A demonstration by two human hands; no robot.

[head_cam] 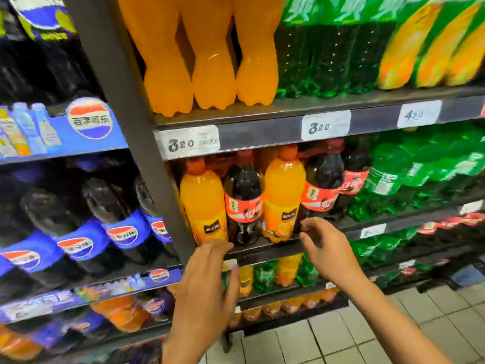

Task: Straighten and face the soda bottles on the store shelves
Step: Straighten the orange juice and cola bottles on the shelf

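Okay, shelf rack [136,127] fills the view, several tiers, all packed. The task's row sits on the middle shelf [265,249], hard against its front lip. From the left it runs left orange bottle [203,203], cola bottle [244,200], second orange bottle [283,195], second cola bottle [322,185], then green bottles [388,174] further right. All four are upright and touching or nearly so, with more bottles behind.

Hands: the left hand [207,279] has fairly straight fingers and holds nothing. Its tips are at the shelf lip under the left orange bottle; contact unclear, blurred. The right hand [325,245] has loosely curled fingers with the thumb apart and is also empty, just in front of the bases of the second orange and second cola bottles.

Risks, my read:
- Bottles stand at the lip, so a pull or twist low on the base could tip one forward onto the tiled floor [341,337].
- The row is tight, so turning one bottle likely drags its neighbour's label off-face.
- Caps sit close under the price rail [262,132]; lifting rather than twisting could knock it or the price tag [193,143].
- Orange and cola alternate, so facing them in place may leave the lanes mixed.
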